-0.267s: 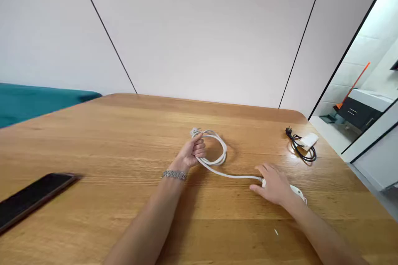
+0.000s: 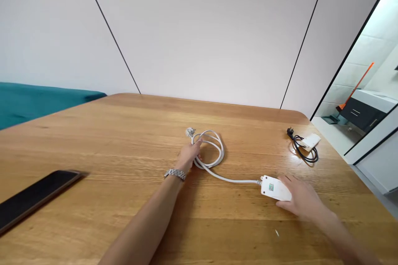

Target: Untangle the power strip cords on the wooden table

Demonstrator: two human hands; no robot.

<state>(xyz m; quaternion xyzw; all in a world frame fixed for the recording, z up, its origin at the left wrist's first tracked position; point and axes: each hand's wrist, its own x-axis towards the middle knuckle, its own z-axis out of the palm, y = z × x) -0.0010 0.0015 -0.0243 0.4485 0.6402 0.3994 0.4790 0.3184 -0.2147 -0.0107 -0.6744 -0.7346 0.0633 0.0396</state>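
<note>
A white power strip (image 2: 276,189) lies on the table with a small greenish label facing up. My right hand (image 2: 297,195) is over its right end, thumb along the near side and fingers on the far side, hiding that end. From the strip's left end a white cable (image 2: 231,180) runs to a loose coil in the middle. There my left hand (image 2: 188,154), with a metal watch band on the wrist, is closed around the coil's left side. Just beyond it the cable's white plug (image 2: 190,132) sticks out.
On the wooden table (image 2: 130,140), a dark phone (image 2: 37,196) lies at the left. A black cable (image 2: 306,156) with a plug and a white adapter-like block (image 2: 310,142) lie at the right. A white wall (image 2: 202,37) stands behind; a teal seat (image 2: 46,103) is at far left.
My right hand has slid right along the power strip, uncovering its left part and label. My left hand has lowered slightly with the coil, and the plug shows more clearly.
</note>
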